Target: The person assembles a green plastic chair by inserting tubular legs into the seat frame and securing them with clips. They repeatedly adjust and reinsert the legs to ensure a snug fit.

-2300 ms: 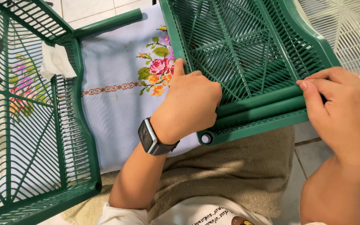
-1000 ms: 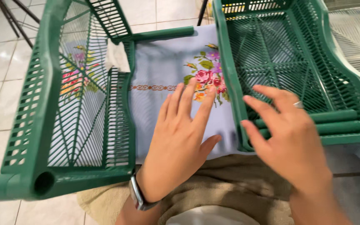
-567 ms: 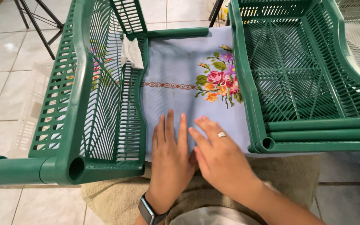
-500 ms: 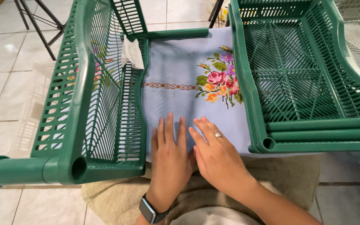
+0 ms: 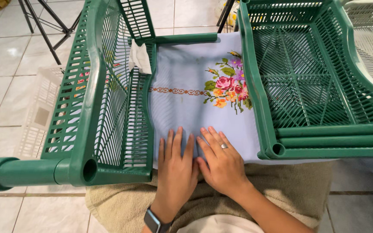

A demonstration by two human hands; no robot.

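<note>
A pale blue cloth (image 5: 182,108) with embroidered pink and orange flowers (image 5: 227,88) and a brown stitched band lies stretched between two green plastic lattice racks. My left hand (image 5: 175,166) rests flat on the cloth's near edge, fingers together and pointing away, a dark watch on its wrist. My right hand (image 5: 222,162), with a ring on one finger, lies flat right beside it, fingers spread slightly and touching the left hand. Neither hand holds anything.
The left green rack (image 5: 109,99) stands tilted, with a thick tube end near the front. The right green rack (image 5: 311,82) lies flatter. A white tissue (image 5: 140,58) is tucked into the left rack. A tan towel (image 5: 290,190) covers my lap. White baskets and tiled floor lie around.
My right hand left the right rack's front bar and my left hand slid back; both came together flat on the cloth's near edge. The view tilted so both racks show.
</note>
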